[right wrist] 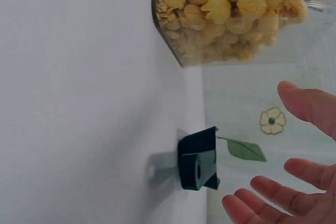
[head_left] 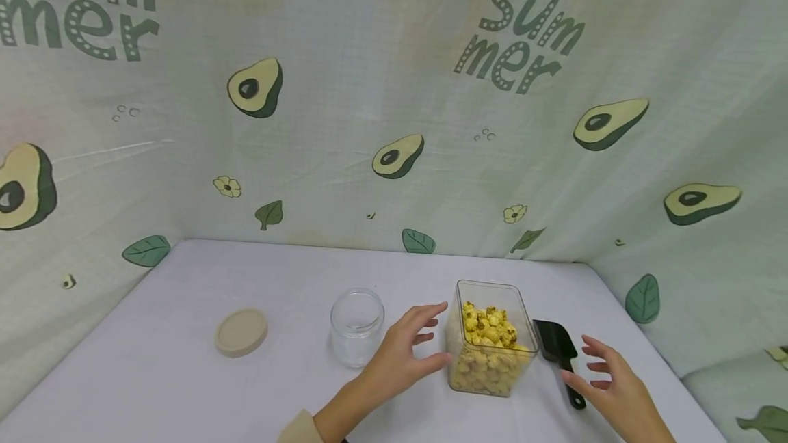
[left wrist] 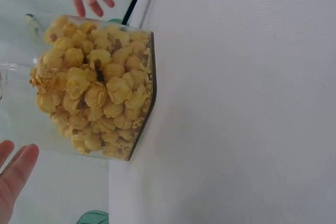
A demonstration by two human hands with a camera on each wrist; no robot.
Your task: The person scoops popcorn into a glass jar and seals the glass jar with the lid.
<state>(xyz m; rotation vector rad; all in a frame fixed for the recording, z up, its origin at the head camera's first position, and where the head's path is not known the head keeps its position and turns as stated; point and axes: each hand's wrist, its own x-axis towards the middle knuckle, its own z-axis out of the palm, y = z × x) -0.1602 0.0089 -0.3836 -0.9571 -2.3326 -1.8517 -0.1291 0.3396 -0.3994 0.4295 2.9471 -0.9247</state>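
Note:
A clear square container [head_left: 491, 361] with yellow popcorn [head_left: 489, 328] inside stands right of the middle of the table. My left hand [head_left: 403, 351] is at its left side, fingers spread and loosely bent, holding nothing. In the left wrist view a gap shows between the left fingers [left wrist: 16, 174] and the container. To the right of the container lies a black scoop [head_left: 557, 346], its handle toward me. My right hand [head_left: 618, 392] hovers by the scoop's handle with relaxed fingers and an empty palm; the right wrist view shows it apart from the scoop [right wrist: 198, 158].
An open clear round jar [head_left: 357, 330] stands left of my left hand. Farther left lies a flat beige round lid [head_left: 241, 332]. Behind the white table [head_left: 154, 374] hangs a cloth [head_left: 332, 87] printed with avocados and leaves, which also closes off both sides.

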